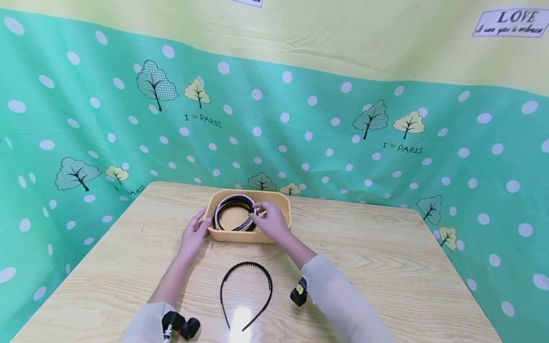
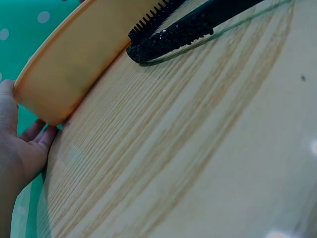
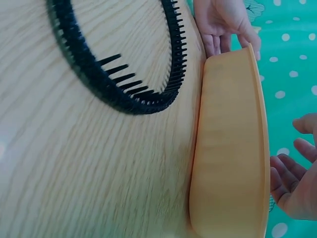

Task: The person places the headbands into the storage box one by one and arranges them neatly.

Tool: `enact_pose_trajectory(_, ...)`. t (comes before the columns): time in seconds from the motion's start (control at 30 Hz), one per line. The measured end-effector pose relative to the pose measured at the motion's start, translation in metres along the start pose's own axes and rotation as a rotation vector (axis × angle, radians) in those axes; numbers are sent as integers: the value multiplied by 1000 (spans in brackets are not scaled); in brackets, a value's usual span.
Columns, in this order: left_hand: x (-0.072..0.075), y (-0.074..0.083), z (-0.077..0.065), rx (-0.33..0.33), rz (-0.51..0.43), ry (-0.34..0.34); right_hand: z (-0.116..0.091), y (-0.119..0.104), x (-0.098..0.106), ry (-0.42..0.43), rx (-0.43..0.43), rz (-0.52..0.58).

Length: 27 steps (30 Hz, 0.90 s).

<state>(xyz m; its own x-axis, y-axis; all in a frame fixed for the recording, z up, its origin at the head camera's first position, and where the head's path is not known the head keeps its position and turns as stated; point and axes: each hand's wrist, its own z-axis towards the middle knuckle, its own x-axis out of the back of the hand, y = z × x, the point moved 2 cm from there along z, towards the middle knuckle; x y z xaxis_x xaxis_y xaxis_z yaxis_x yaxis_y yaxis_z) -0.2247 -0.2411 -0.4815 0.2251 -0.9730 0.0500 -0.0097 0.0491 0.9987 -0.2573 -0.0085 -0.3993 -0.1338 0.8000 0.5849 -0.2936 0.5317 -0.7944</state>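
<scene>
A yellow-orange plastic bin (image 1: 244, 237) stands near the back edge of the table. Inside its left part lies a ring-shaped stack of headbands (image 1: 219, 209), black with some pale pink. At the bin's left end my left hand (image 1: 194, 237) grips the wall, thumb at the rim and fingers low outside, as the left wrist view shows. My right hand (image 1: 271, 221) is over the bin, fingertips right at the stack's right side. In the right wrist view its thumb and fingers are apart with nothing visible between them. A black toothed headband (image 1: 271, 286) lies in front of the bin.
The wood-grain table (image 1: 386, 257) reaches out on both sides of the bin. Behind it hangs a green polka-dot curtain (image 1: 300, 124). Black wrist cameras (image 1: 299, 293) are strapped at both sleeves, close to the loose headband.
</scene>
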Motion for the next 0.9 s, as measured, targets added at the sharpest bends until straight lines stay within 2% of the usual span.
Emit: enact_pose_trajectory(0.9,-2,3,-2,17,-29,-10,-24,8,20,-99,87,-81)
